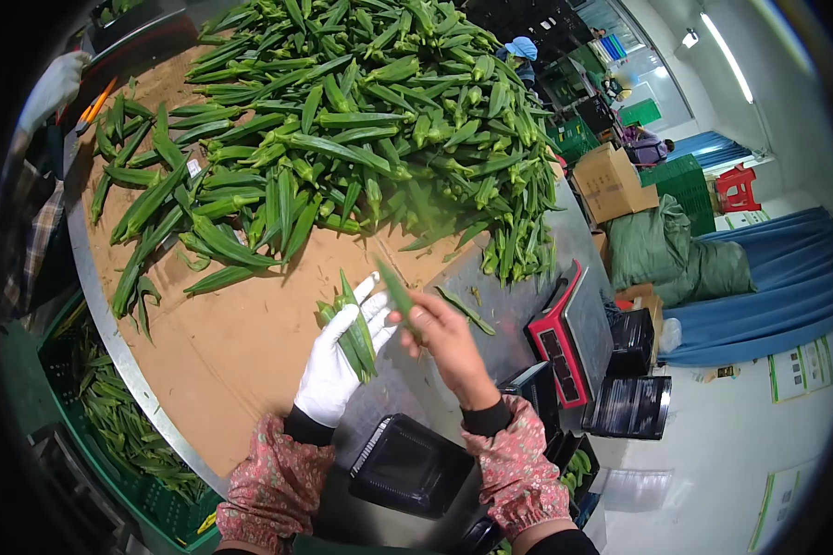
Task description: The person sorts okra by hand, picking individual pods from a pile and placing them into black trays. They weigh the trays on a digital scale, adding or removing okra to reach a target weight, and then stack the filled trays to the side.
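Observation:
My left hand (331, 365), in a white glove, is closed around a few green okra pods (359, 344). In my bare right hand (440, 338) is a single okra pod (395, 287), pinched between the fingers and slightly blurred. The two hands are close together but apart, above the front of the table. A large heap of okra (342, 129) covers the far part of the brown cardboard (204, 356). Below my hands lies a black plastic tray (412, 467). One loose pod (466, 310) rests on the metal surface to the right of my right hand.
A red-framed scale (560, 347) stands at the right, with stacked black trays (629, 407) beyond it. On the left, a green crate (157, 504) holds more okra below the table edge. Another person's gloved hand (55, 88) is at the far left. Cardboard boxes (611, 183) are behind.

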`<action>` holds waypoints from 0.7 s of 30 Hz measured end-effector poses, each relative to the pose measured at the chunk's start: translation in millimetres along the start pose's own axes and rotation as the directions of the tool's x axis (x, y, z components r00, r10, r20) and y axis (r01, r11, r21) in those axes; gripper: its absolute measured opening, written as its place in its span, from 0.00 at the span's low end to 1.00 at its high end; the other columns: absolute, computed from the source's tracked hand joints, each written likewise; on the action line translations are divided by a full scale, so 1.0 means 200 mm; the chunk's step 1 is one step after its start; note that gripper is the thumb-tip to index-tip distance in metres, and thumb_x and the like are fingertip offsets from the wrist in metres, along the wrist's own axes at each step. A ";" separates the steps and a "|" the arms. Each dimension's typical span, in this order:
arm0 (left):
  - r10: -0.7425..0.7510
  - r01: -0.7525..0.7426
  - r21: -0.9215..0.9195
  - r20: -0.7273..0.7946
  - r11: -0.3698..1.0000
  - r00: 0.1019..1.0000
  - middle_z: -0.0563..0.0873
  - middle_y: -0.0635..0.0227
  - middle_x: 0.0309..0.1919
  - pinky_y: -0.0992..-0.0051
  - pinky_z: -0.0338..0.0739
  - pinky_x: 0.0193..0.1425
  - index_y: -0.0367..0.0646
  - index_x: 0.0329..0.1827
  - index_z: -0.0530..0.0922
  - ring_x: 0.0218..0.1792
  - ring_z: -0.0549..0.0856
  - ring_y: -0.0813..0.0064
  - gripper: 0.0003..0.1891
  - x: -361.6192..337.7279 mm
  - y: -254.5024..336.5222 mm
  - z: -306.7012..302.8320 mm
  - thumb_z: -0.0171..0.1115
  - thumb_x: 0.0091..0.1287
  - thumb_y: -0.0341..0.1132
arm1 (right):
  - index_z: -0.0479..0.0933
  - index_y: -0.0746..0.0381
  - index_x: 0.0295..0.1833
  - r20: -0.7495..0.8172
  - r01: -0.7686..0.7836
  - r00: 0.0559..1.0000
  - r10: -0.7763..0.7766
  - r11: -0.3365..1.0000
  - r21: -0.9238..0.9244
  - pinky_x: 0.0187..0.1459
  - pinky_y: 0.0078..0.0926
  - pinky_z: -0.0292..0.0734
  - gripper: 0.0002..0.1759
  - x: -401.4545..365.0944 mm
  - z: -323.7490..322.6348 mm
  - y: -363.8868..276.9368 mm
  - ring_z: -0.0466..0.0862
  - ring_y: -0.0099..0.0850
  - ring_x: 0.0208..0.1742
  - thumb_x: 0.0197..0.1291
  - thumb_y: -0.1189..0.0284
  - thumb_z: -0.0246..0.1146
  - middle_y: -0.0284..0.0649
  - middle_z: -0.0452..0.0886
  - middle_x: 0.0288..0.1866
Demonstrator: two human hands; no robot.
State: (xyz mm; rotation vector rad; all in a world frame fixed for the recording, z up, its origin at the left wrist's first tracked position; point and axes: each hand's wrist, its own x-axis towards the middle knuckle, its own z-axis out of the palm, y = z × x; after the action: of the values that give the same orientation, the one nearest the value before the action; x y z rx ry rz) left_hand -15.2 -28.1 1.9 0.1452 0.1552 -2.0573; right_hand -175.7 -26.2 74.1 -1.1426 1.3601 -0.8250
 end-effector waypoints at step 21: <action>0.014 -0.011 0.065 -0.046 0.998 0.999 0.81 0.60 0.57 0.64 0.76 0.66 0.39 0.79 0.58 0.61 0.80 0.64 0.31 -0.03 0.03 0.06 0.52 0.76 0.41 | 0.76 0.68 0.48 -0.152 -0.075 0.982 0.113 0.970 0.232 0.27 0.25 0.75 0.14 0.28 -0.18 -0.03 0.79 0.26 0.30 0.69 0.67 0.63 0.38 0.82 0.35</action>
State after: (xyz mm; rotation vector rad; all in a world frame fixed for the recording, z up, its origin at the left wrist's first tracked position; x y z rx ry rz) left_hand -7.1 -28.6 14.9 0.2334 0.1155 -2.0480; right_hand -205.7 -85.2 67.7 -0.8417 1.4038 -0.9945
